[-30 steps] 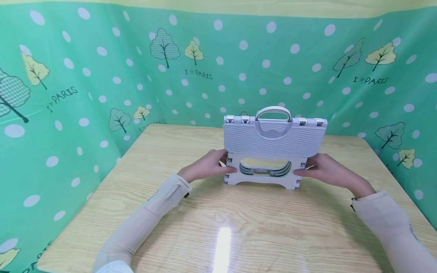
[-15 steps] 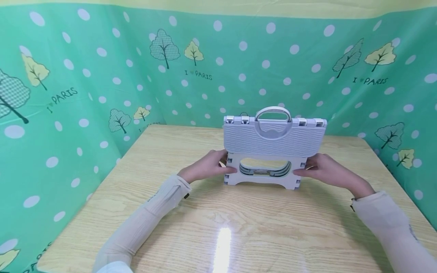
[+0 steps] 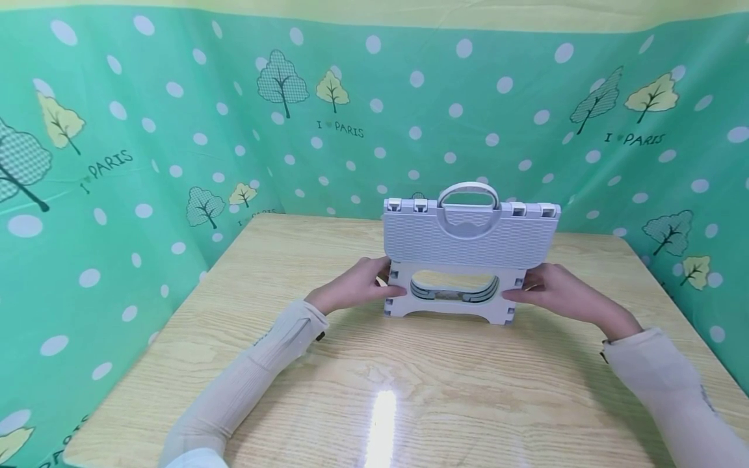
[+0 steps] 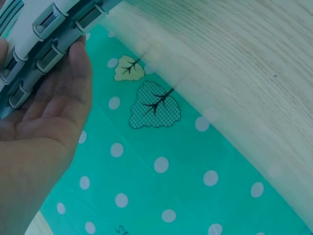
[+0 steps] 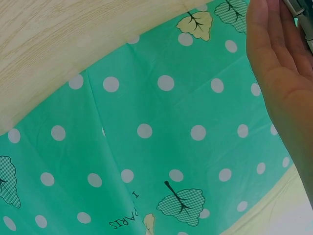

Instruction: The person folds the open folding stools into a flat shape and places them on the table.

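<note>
A folded plastic step stool (image 3: 468,244), pale grey-white with a woven-texture top and a carry handle (image 3: 470,188) uppermost, stands upright on the wooden table. My left hand (image 3: 359,284) grips its left side, thumb across the front and fingers behind. On the opposite side my right hand (image 3: 552,292) holds it the same way. The left wrist view shows the stool's hinged edge (image 4: 49,49) lying against the fingers of my left hand (image 4: 54,105). Only a sliver of the stool (image 5: 303,19) appears beside my right hand (image 5: 286,58) in the right wrist view. The fingertips behind the stool are hidden.
The light wood table (image 3: 328,403) carries a bright light reflection near its front. Behind it and along both sides hangs a green curtain (image 3: 374,156) with white dots and tree prints, close behind the stool.
</note>
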The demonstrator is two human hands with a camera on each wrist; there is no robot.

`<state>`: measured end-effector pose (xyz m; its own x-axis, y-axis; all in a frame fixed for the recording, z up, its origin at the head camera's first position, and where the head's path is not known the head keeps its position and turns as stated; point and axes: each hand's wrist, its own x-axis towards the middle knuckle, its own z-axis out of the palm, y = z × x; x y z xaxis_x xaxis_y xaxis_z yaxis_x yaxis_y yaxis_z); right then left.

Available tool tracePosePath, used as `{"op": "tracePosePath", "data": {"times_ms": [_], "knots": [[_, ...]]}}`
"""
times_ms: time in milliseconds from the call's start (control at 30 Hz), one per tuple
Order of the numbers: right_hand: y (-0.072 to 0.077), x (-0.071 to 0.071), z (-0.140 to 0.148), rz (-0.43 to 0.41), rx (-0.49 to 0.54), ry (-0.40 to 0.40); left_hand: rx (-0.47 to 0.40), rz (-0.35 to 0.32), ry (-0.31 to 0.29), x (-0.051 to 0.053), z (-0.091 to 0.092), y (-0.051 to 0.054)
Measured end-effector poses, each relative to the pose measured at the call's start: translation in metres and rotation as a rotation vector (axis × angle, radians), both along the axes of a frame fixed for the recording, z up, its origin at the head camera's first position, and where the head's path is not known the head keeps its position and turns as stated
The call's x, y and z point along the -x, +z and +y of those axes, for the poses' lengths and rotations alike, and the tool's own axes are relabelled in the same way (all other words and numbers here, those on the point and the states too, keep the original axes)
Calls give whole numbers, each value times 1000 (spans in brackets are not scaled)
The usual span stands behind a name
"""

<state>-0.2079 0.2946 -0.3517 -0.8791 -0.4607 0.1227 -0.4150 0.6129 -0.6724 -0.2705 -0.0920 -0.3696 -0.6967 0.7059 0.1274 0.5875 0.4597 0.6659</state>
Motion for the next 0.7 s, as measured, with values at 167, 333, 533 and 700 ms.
{"op": "tracePosePath", "data": {"times_ms": [167,333,533,700], "knots": [[-1,0,0,-12,12,7,-5,3,-8,0,0,0],[-1,0,0,-17,16,7,-7,7,-8,1,0,0],[-1,0,0,-13,14,0,-8,6,-8,0,0,-1],[-1,0,-1,-20,17,-2,-3,7,-5,0,1,-1]]}}
